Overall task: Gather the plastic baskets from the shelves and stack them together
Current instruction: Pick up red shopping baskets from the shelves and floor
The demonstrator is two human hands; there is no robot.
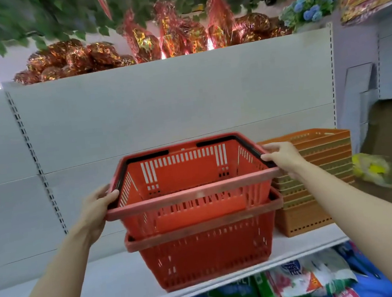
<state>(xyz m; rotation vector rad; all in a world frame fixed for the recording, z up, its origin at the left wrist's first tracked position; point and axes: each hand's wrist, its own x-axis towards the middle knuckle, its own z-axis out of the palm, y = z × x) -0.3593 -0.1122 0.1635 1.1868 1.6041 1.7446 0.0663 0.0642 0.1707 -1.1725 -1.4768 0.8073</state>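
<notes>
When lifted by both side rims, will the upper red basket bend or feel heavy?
The upper red basket is probably light: it looks empty and its walls are slotted. It likely stays fairly stiff, given its thick rim. It sits tilted in the lower red basket, so it may catch.

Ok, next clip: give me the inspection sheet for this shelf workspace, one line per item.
Surface: white shelf, bare to the left of the baskets.
Job's things: upper red basket nested partway into the lower red basket, sitting tilted, not fully seated; the lower one stands on the shelf.
Clutter: stack of orange trays to the right, close beside the baskets; yellow bag further right.
Grippers: left hand grips the upper basket's left rim; right hand grips its right rim.
Cables: nothing seen.
Surroundings: foil-wrapped goods and blue flowers on top; packaged goods on the shelf below.
</notes>
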